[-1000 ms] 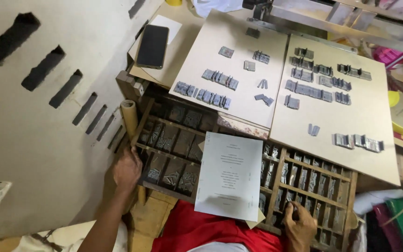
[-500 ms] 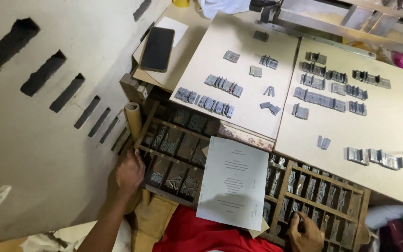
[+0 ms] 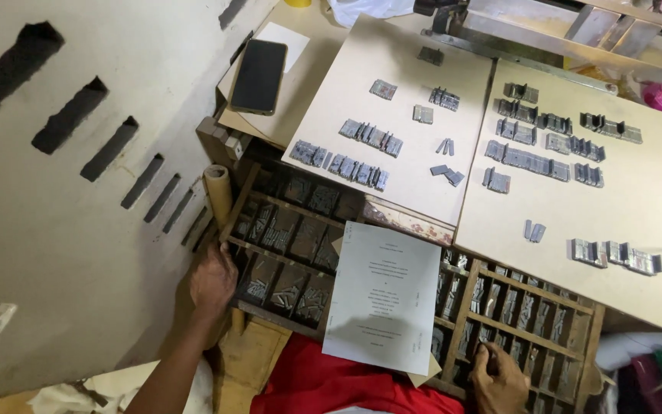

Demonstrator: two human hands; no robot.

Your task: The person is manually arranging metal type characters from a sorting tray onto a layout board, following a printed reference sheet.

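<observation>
While the left hand (image 3: 212, 277) stays planted on the type case (image 3: 285, 249) edge, fingers curled on it, the right hand (image 3: 502, 377) has slid lower-right, fingertips dipping into a compartment; can't tell if it's holding type. Printed sheet (image 3: 383, 295) hasn't moved.

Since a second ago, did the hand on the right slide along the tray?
No. The right hand stays at the near edge of the wooden type tray, beside the printed sheet.

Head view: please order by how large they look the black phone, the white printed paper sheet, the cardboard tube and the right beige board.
1. Right beige board, clearly largest.
2. White printed paper sheet.
3. Black phone.
4. Cardboard tube, smallest, though it stands partly end-on, so its length is unsure.
</observation>
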